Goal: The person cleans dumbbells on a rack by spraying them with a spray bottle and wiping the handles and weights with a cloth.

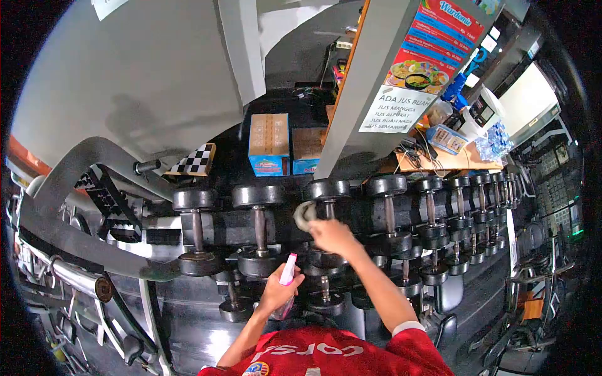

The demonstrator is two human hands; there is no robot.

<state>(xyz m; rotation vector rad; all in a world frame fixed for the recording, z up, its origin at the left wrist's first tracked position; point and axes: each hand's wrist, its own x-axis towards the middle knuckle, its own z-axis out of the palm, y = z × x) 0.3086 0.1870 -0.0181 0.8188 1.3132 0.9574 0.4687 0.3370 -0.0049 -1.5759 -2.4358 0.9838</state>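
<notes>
My left hand [280, 289] is closed around a spray bottle [288, 269] with a pink and white top, held in front of the dumbbell rack. My right hand [332, 238] grips a light grey cloth [305, 216], reaching over the upper row. The cloth is beside the handle of a black dumbbell [327, 189], near its far head; whether they touch is hard to tell. To the left of the cloth lies another black dumbbell [259, 229] with a metal handle.
More dumbbells [389, 210] fill the rack to the right, with a lower row beneath. Behind stand cardboard boxes [269, 135], a pillar [370, 81] with a menu poster and a cluttered wooden table [448, 161]. A grey machine frame [56, 182] stands left.
</notes>
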